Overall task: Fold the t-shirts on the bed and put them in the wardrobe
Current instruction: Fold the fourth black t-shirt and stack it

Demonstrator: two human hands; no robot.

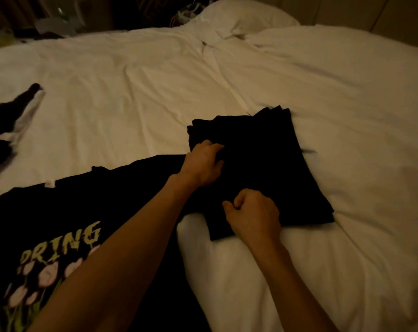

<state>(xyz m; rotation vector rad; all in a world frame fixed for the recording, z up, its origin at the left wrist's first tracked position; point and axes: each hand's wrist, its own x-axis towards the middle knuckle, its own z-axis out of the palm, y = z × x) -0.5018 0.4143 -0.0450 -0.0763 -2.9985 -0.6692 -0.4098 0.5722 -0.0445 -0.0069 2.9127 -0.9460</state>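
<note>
dim warm light, soft blur, wide-angle bending at edges.

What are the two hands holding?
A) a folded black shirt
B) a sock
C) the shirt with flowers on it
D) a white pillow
A: the left hand and the right hand both curl their fingers on the edges of the folded black shirt, which lies on the bed.

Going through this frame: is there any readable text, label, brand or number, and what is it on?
"PRING": yellow-green letters on the black printed t-shirt, above its flower print; any letter before the P cannot be made out.
White tag at that shirt's far edge: too small and blurred to read.
No other text is visible.
</note>
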